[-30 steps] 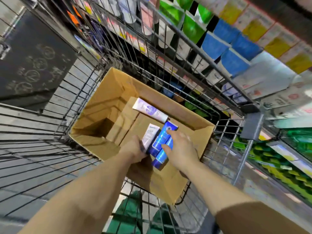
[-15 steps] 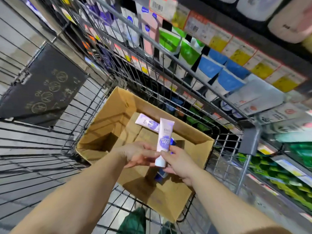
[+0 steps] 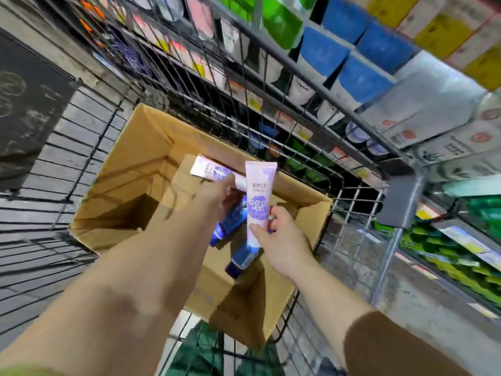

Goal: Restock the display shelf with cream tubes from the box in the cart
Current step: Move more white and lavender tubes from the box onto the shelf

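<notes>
head view, looking down into the cart. my right hand [image 3: 282,244] holds an upright pale pink plastic cream tube with a purple round label [image 3: 259,202] above the box, flat crimped end up. thumb and fingers are curled and pinch the tube's lower part from both sides. my left hand [image 3: 217,198] reaches deeper into the open brown cardboard box [image 3: 119,185]. its fingers touch a second pale pink tube lying flat [image 3: 210,170] near the far wall of the box; whether they pinch it or only rest on it i cannot tell, since the back of the hand hides the fingertips.

two dark blue plastic tubes [image 3: 230,225] lie slanted on the box floor, just below and between my hands, partly covered by them. the near one has its cap end toward me.

edges: the box sits in the grey wire shopping cart [image 3: 298,85], its right wall close against the cart's right-hand mesh. the left part of the box interior is open floor. the cart's top rail runs diagonally beyond the held tube, with a grey plastic corner piece [image 3: 401,202] to the right. past the mesh stands the display shelf with blue, green and yellow packets [image 3: 352,69]. open air surrounds the held tube above the box rim.
</notes>
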### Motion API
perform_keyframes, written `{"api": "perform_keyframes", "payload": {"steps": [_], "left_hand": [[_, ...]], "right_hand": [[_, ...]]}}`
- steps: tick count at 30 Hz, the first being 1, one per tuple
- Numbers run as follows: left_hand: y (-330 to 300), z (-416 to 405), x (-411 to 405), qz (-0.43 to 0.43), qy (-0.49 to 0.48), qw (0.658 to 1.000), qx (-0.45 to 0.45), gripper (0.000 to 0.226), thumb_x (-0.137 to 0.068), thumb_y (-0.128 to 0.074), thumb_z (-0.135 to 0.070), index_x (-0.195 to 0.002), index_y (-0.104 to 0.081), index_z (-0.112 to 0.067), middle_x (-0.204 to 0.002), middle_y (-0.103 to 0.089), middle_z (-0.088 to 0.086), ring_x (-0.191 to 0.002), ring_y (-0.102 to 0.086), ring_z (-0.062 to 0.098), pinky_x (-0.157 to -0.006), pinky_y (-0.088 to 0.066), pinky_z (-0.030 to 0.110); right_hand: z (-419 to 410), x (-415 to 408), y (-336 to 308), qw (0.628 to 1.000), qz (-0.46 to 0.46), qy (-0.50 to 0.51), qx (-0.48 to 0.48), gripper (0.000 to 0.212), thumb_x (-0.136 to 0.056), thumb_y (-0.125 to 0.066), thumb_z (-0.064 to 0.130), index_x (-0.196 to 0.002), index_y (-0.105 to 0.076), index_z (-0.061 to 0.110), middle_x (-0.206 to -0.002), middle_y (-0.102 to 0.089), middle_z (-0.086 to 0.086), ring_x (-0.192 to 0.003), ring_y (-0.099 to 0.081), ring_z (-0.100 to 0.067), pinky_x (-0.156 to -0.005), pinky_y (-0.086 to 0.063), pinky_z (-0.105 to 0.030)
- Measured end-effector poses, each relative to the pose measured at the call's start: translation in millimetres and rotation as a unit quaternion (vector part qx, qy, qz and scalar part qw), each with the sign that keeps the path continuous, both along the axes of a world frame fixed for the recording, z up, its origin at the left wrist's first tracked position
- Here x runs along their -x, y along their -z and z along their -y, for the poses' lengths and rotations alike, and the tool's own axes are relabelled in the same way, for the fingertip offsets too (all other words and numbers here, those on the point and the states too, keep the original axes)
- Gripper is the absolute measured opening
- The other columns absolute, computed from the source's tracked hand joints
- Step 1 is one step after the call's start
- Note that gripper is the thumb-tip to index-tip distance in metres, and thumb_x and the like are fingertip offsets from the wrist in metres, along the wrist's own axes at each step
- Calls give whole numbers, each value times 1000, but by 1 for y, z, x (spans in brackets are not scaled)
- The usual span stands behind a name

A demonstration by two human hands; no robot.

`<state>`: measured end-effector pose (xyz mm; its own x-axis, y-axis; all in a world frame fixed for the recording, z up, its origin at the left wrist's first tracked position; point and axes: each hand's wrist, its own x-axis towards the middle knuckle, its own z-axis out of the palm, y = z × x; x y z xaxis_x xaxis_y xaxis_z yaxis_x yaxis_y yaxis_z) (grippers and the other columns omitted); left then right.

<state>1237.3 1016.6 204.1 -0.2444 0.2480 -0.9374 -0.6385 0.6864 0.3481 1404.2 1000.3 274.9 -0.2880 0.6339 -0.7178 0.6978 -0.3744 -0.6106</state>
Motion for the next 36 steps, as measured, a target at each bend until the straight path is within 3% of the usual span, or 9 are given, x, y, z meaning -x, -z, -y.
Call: {"api": "perform_keyframes", "payload": {"steps": [3,6,9,12,15,19,23,30,36], "left_hand": [[-8,-6,-6,18,5,1000,-21,53,-99,-47,-13,-49,-63,-9,-35,-55,0,-35,-57,10,-46,-50,23],[-20,2,4,22,4,1000,7,22,-98,-53,-21,-83,-56,-5,-66,-62,9,-65,-60,17,-64,-52,30],[-42,19,19,45,26,998,19,29,-94,-61,-23,-111,-54,0,-95,-60,12,-89,-63,22,-70,-58,35],[-74,40,29,55,59,997,-15,15,-95,-59,-22,-99,-55,-8,-80,-57,6,-73,-60,18,-58,-60,30],[-110,58,38,59,97,991,-70,9,-94,-59,-19,-95,-55,-11,-75,-56,4,-66,-60,16,-67,-59,30],[-173,69,44,59,146,979,-130,9,-93,-60,-14,-96,-53,-11,-75,-54,6,-61,-54,16,-51,-55,24],[-236,71,31,34,209,960,-182,11,-88,-67,-16,-91,-56,-15,-77,-63,4,-61,-58,14,-65,-52,29],[-349,55,-43,33,308,898,-314,12,-87,-63,-10,-92,-56,-18,-76,-66,4,-62,-63,17,-66,-52,33],[-440,39,-178,-21,399,824,-402,31,-80,-74,-12,-107,-60,-18,-97,-68,9,-75,-66,22,-74,-57,47]], "right_hand": [[0,0,-2,1000,0,0,3,31,-91,-62,33,-118,-52,25,-104,-67,7,-89,-63,-14,-63,-43,-23],[2,0,-8,1000,1,8,3,32,-90,-63,34,-118,-51,26,-107,-68,5,-93,-64,-17,-72,-48,-29],[4,2,-18,1000,11,5,-2,35,-86,-64,40,-117,-50,28,-107,-68,3,-96,-65,-19,-84,-53,-40],[4,5,-37,1000,12,1,-8,29,-85,-64,41,-109,-49,34,-105,-67,6,-94,-65,-20,-87,-52,-45],[5,10,-68,1000,-12,14,-21,29,-89,-65,30,-114,-51,24,-106,-64,2,-95,-61,-17,-83,-50,-34],[11,11,-116,998,-33,10,-52,31,-91,-64,26,-118,-51,16,-99,-58,2,-91,-57,-18,-75,-42,-27],[14,-2,-170,993,-48,27,-106,19,-89,-65,23,-102,-51,22,-88,-61,6,-82,-58,-16,-67,-40,-25],[12,-89,-273,977,-39,75,-194,25,-90,-64,28,-108,-56,12,-104,-65,-4,-97,-62,-25,-81,-47,-34],[26,-233,-338,939,-64,177,-286,14,-85,-69,30,-93,-57,26,-96,-69,-1,-89,-65,-24,-81,-52,-39]]}}
